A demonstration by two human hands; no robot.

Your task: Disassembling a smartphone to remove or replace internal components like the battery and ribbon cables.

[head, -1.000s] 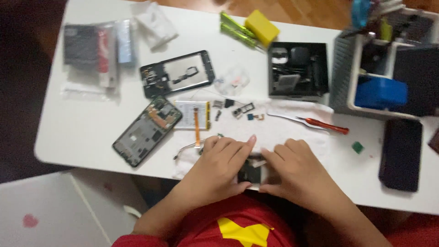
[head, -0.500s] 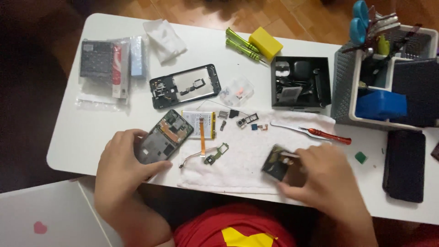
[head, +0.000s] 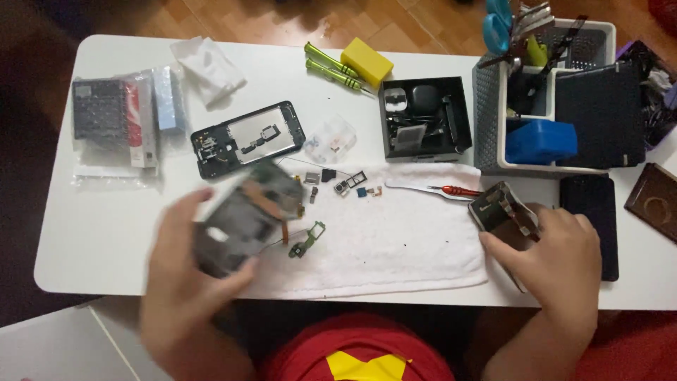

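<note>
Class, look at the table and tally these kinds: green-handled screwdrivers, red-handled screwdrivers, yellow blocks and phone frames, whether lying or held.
Green-handled screwdrivers: 2
Red-handled screwdriver: 1
Yellow rectangular block: 1
Phone frames: 2, a black one lying flat and a blurred grey one in the left hand
Total: 6

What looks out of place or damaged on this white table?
Nothing spilled. The dark opened phone body in the left hand trails a loose ribbon part; the right hand holds a small metal-framed part.

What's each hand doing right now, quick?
Left hand: fingers closed around an opened phone body, blurred.
Right hand: fingers closed on a small dark phone part.
</note>
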